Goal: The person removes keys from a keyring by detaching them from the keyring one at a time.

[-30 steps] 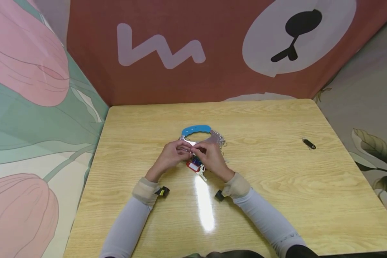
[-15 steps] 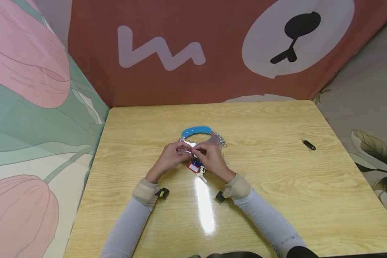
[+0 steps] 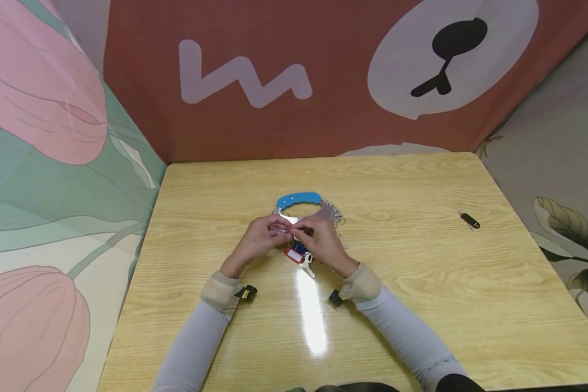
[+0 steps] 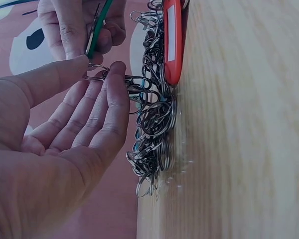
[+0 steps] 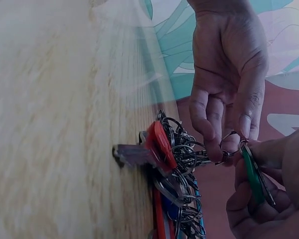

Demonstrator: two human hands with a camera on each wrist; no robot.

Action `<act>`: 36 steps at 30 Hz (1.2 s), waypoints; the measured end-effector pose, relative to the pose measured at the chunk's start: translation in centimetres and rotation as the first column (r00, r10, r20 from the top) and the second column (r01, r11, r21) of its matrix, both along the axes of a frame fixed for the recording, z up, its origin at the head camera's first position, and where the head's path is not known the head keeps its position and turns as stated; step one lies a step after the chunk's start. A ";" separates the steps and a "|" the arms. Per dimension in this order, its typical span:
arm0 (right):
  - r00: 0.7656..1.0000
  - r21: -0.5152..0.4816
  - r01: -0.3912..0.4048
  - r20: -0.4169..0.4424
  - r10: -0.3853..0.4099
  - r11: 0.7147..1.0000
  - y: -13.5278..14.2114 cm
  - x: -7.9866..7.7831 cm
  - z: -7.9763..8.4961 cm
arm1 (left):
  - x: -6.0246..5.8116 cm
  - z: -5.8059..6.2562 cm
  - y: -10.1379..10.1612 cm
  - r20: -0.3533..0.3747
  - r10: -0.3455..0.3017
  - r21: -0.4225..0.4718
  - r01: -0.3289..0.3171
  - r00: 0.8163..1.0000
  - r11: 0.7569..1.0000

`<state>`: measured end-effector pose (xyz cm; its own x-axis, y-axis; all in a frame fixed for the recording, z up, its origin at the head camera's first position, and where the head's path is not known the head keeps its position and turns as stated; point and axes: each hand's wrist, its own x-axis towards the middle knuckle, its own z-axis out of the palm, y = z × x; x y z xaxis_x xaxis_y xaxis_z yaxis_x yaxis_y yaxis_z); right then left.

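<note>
A large ring-shaped holder with a blue handle (image 3: 299, 198) lies mid-table, with a mass of metal rings and clasps (image 4: 157, 119) around its metal part. My left hand (image 3: 262, 237) pinches a small metal ring (image 4: 94, 74) between thumb and fingertips, at the near side of the holder. Close against it, my right hand (image 3: 320, 237) grips a green key tag (image 5: 253, 177), whose ring meets the left fingertips. Whether the tag's ring is linked to a clasp cannot be made out. Below the hands lie a red key tag (image 3: 294, 255) and a key (image 3: 307, 267).
A black key tag (image 3: 469, 220) with a ring lies apart at the right of the wooden table (image 3: 421, 305). A blue tag (image 3: 299, 248) is partly visible under the hands. Printed walls (image 3: 284, 130) stand behind the table and at both sides.
Both hands stay nearly in place at the holder, with only slight finger movement. The key and red tag hardly move.
</note>
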<state>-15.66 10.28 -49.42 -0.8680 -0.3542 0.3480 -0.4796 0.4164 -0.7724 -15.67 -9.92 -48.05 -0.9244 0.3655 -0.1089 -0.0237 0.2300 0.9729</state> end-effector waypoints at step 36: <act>1.000 -0.006 -0.026 0.013 0.026 1.000 0.2 -0.2 -0.2 | -0.2 -0.2 0.1 -0.003 -0.007 0.010 0.007 1.000 1.000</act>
<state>-15.86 10.52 -49.57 -0.8631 -0.3745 0.3389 -0.4801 0.3998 -0.7808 -15.84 -9.85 -48.27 -0.9222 0.3727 -0.1026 -0.0193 0.2208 0.9751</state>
